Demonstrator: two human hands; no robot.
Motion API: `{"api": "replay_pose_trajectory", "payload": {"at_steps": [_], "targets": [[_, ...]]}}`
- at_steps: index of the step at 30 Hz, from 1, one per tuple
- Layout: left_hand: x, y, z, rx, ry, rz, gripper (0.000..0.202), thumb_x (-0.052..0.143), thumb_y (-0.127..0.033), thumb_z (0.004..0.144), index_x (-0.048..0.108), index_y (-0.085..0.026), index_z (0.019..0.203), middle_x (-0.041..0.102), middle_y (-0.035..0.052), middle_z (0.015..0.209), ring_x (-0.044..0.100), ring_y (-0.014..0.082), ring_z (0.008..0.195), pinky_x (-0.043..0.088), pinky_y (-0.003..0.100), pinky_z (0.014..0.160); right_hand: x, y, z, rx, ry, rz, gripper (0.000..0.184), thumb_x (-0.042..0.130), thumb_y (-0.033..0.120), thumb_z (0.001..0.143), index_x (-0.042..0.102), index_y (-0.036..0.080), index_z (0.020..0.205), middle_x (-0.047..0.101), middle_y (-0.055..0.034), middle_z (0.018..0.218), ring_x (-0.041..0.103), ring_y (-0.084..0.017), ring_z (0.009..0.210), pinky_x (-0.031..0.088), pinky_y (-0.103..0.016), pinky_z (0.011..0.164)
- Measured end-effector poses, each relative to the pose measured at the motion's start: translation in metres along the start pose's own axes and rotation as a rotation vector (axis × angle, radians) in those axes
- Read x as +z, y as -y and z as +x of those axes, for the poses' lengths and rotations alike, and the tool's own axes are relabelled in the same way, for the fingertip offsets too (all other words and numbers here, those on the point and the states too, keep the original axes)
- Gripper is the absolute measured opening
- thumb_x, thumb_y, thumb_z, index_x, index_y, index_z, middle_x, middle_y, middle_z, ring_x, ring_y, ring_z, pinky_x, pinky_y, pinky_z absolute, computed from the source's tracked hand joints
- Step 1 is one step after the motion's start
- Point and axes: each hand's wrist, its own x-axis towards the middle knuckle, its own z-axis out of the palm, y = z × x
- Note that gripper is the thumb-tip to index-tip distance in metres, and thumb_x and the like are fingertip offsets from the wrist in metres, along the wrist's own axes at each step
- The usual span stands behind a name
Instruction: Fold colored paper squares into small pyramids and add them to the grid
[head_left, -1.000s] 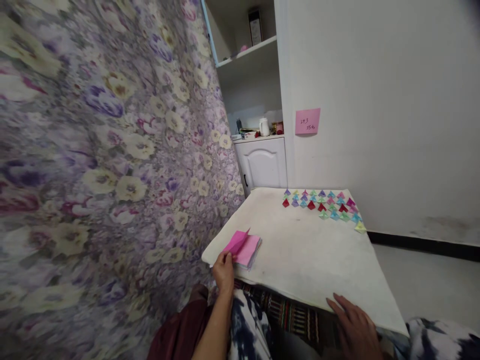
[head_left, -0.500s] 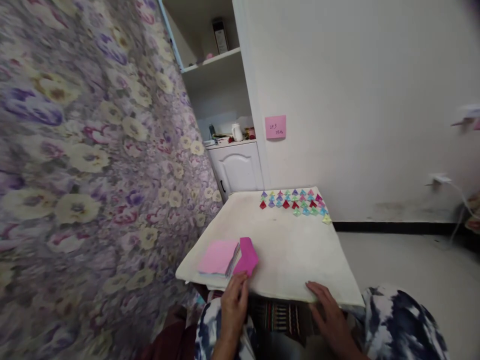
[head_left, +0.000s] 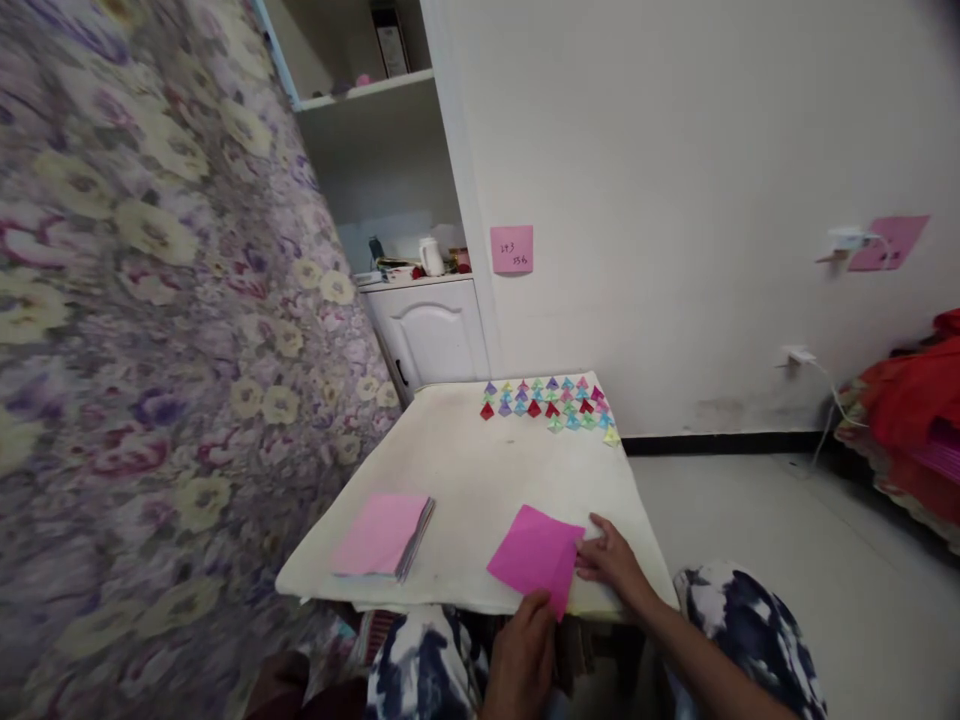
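Note:
A single bright pink paper square [head_left: 536,555] lies near the front edge of the small white table [head_left: 480,470]. My left hand [head_left: 525,655] grips its near corner from below the table edge, fingers closed on it. My right hand [head_left: 611,560] pinches its right edge with the fingertips. To the left sits a stack of pale pink paper sheets [head_left: 381,535]. At the table's far end, several small folded paper pieces [head_left: 547,402] in mixed colours stand in rows.
A floral curtain [head_left: 150,330] hangs along the left. Behind the table are a white cabinet [head_left: 427,330] with shelves above, a pink sticky note [head_left: 511,249] on the wall, and a wall socket [head_left: 799,355]. Red fabric [head_left: 911,400] lies at right.
My left hand lifted one sheet off the stack and carried it rightward to the table's front. My right hand moved from the table edge onto the sheet. The camera panned right.

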Motion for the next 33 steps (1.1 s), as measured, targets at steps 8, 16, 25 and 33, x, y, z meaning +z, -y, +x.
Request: {"api": "replay_pose_trajectory", "payload": {"at_steps": [8, 16, 25, 33], "targets": [[0.003, -0.004, 0.005, -0.066, -0.027, -0.166, 0.022, 0.043, -0.013, 0.086, 0.06, -0.021, 0.097, 0.062, 0.0093, 0.105, 0.06, 0.0176, 0.099, 0.049, 0.028, 0.085, -0.005, 0.005, 0.027, -0.027, 0.031, -0.248, 0.044, 0.056, 0.017, 0.064, 0.051, 0.017, 0.108, 0.049, 0.0091, 0.055, 0.058, -0.012, 0.04, 0.038, -0.017, 0.032], [-0.004, 0.007, 0.011, -0.384, -0.248, -0.386, 0.019, 0.047, -0.027, 0.086, 0.066, -0.022, 0.09, 0.064, 0.0078, 0.106, 0.057, 0.0212, 0.104, 0.044, 0.038, 0.093, -0.016, 0.004, 0.017, -0.087, 0.034, -0.301, 0.052, 0.05, 0.021, 0.068, 0.049, 0.018, 0.119, 0.053, 0.0069, 0.055, 0.055, -0.012, 0.044, 0.046, -0.021, 0.043], [0.003, 0.017, 0.014, -0.591, -0.386, -0.874, 0.025, 0.059, -0.038, 0.078, 0.068, -0.019, 0.091, 0.059, 0.0104, 0.116, 0.061, 0.0233, 0.097, 0.052, 0.037, 0.084, -0.023, 0.003, 0.006, -0.1, 0.092, -0.303, 0.041, 0.049, 0.024, 0.068, 0.059, 0.018, 0.107, 0.057, 0.0047, 0.053, 0.058, -0.015, 0.048, 0.05, -0.025, 0.047], [-0.014, 0.03, 0.019, -0.618, -0.459, -0.917, 0.029, 0.062, -0.039, 0.075, 0.068, -0.016, 0.093, 0.049, 0.0134, 0.129, 0.059, 0.025, 0.104, 0.048, 0.038, 0.09, -0.022, 0.005, 0.004, -0.109, 0.115, -0.319, 0.026, 0.052, 0.026, 0.065, 0.066, 0.016, 0.085, 0.063, -0.0008, 0.07, 0.062, -0.017, 0.056, 0.051, -0.027, 0.045]]}}
